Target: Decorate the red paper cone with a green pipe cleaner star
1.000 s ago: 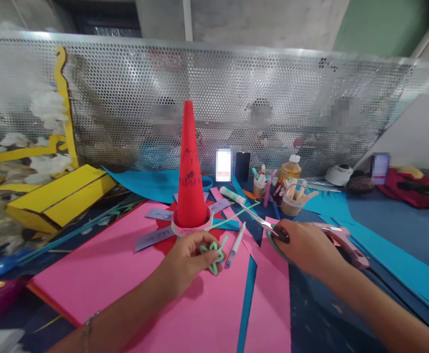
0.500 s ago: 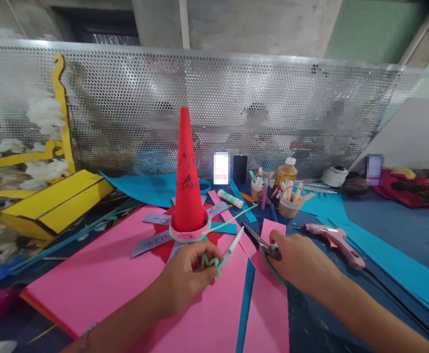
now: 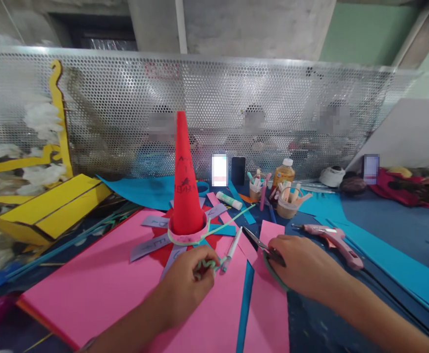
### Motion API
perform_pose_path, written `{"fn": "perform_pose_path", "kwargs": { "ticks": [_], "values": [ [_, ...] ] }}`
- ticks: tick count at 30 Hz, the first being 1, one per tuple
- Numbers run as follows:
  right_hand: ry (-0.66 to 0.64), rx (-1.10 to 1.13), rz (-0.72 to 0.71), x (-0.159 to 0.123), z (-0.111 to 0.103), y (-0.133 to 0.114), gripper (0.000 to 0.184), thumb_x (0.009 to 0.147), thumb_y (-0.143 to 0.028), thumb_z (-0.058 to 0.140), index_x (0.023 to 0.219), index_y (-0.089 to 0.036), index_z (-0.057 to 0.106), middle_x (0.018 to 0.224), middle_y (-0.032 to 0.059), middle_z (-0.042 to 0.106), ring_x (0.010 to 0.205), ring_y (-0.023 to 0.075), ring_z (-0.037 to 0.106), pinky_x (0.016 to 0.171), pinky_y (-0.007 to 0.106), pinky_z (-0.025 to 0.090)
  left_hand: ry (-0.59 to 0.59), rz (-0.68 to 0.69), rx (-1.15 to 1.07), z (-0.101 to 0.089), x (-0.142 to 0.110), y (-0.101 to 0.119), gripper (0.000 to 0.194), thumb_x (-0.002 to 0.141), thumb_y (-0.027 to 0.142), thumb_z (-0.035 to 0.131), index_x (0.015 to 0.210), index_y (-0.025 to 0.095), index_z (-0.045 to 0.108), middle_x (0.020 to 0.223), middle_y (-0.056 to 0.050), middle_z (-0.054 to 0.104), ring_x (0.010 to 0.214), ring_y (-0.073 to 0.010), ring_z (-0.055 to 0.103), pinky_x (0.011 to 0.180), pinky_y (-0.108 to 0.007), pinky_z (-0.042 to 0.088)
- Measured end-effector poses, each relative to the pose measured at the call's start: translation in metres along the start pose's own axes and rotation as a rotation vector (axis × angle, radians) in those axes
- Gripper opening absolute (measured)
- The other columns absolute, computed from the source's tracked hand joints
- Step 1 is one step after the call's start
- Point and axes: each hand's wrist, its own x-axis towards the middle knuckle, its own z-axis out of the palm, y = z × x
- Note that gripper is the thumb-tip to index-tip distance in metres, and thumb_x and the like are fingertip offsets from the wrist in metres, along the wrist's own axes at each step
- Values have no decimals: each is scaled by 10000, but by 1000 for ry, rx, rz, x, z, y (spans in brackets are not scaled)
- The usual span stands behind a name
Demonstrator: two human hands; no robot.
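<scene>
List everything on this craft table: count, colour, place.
Tall paper cone: one, red, centre, upright.
Foam sheet: one, pink, front left.
Hot glue gun: one, pink, right.
Plastic bottle: one, amber, back right.
Upright phones: two, black and lit white, back.
Folded card piece: one, yellow, left.
Clear cups of craft supplies: two, back right.
Glue stick: one, white, back centre.
Left hand: front, pinching green strip.
Right hand: front, holding green-handled scissors.

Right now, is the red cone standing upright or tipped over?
Upright: the red cone rests on its wide base with its tip pointing up, and a pink band circles its foot.
</scene>
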Motion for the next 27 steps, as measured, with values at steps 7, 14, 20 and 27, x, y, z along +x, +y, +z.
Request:
{"fn": "perform_pose_path", "kwargs": {
  "ticks": [7,14,20,27],
  "values": [
    [54,-89,-74,-1,-4,0,252,955,-206,505,799,-188,701,869,88,737,846,281,694,665,357,434,-212,206,282,-4,-10,7,197,752,89,552,867,201,666,800,-16,647,643,-148,531,577,-256,373],
    [283,21,-315,12,9,-5,424,941,-53,478,1292,-216,652,1339,109,649,1192,272,597,998,434,477,-231,323,355,6,-12,6,220,760,82,572,910,220,655,947,-50,651,708,-167,599,621,-275,418],
    [134,-8,-519,21,30,-21,658,850,-24,569,1462,-253,493,1531,65,527,1430,311,412,1098,514,379,-137,328,394,4,-9,4,153,816,153,597,942,218,654,948,-56,648,711,-178,594,605,-285,398],
    [182,-57,-570,32,23,-29,163,970,-107,602,1071,-219,665,1143,41,720,1137,249,594,955,426,393,24,137,456,6,-4,5,174,934,377,578,952,218,648,988,-70,661,818,-237,618,703,-331,405]
  ]
}}
